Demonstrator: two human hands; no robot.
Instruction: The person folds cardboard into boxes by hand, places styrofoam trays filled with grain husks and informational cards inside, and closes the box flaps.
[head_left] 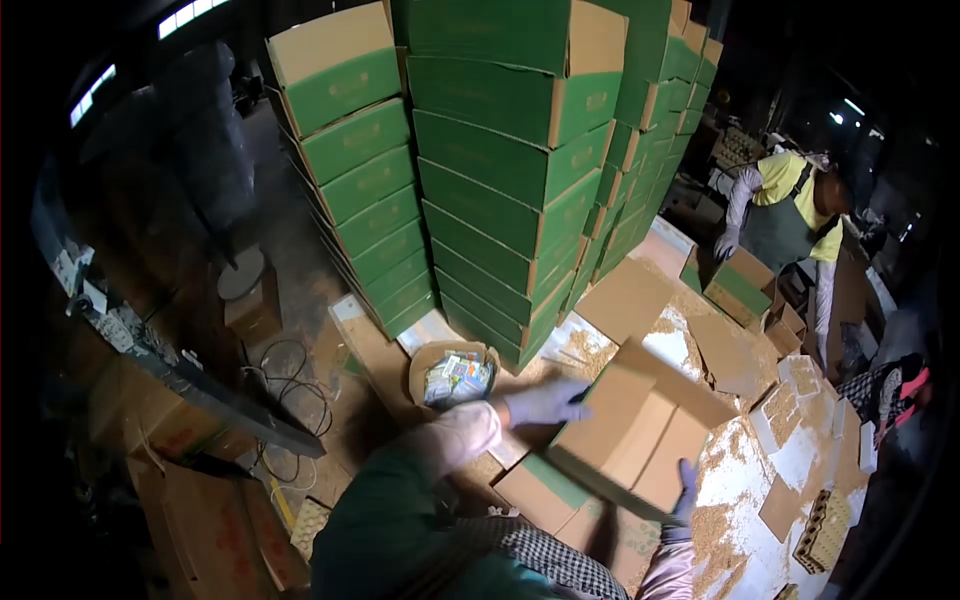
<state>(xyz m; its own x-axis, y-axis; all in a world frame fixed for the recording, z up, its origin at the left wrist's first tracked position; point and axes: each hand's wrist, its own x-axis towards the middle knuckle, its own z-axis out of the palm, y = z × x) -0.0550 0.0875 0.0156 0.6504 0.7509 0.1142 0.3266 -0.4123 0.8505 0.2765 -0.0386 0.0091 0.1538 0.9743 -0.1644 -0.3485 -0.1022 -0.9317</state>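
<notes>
An open cardboard box (612,425), brown inside with a dark green outer side, is tilted in front of me between my two gloved hands. My left hand (545,403) grips its left wall, fingers at the edge. My right hand (684,494) holds the near right corner; its thumb shows along the wall, and the other fingers are hidden behind the box. Beneath it lies a brown-and-green carton (545,495). A round container (418,372) filled with small colourful packets stands left of my left hand.
Tall stacks of green boxes (480,150) rise ahead. Cardboard sheets (625,298) and sawdust-like bits cover the white work surface (735,470). An egg tray (825,530) lies right. A co-worker in a yellow top (785,180) handles a green box (740,285). Cables (290,390) lie left.
</notes>
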